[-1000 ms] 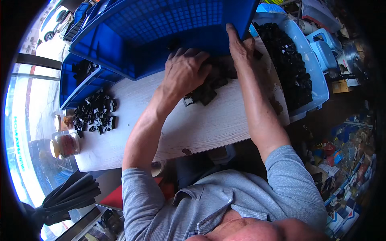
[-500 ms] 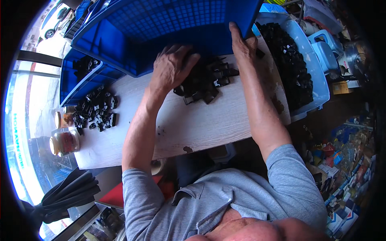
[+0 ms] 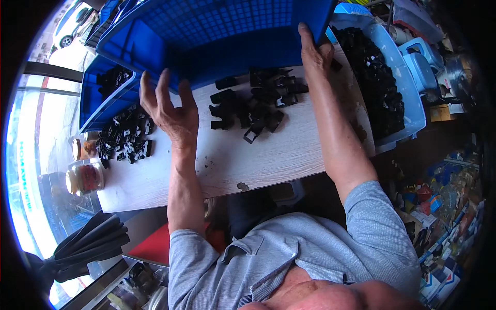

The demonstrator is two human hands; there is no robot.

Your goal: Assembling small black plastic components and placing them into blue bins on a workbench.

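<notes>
A large blue plastic crate (image 3: 137,44) with a grid-patterned panel is tipped on its side at the far part of the table, its opening facing me. My right hand (image 3: 316,56) grips the crate's right side, thumb pointing up along the edge. By the crate's lower left corner, my left hand (image 3: 173,111) is raised with its fingers spread and nothing in it; whether the fingertips touch the rim I cannot tell. Between my forearms, a loose heap of small black plastic parts (image 3: 263,97) lies on the pale table (image 3: 248,160), in front of the crate's opening.
A second pile of black parts (image 3: 124,140) lies at the left, below a smaller blue bin (image 3: 89,106). Lidded jars (image 3: 85,178) stand at the table's left edge. At the right is a light-blue tub (image 3: 416,111) full of black parts.
My left hand has moved left, away from the black parts, and its fingers have spread. The heap lies more spread out. The crate has shifted slightly; my right hand stays on it.
</notes>
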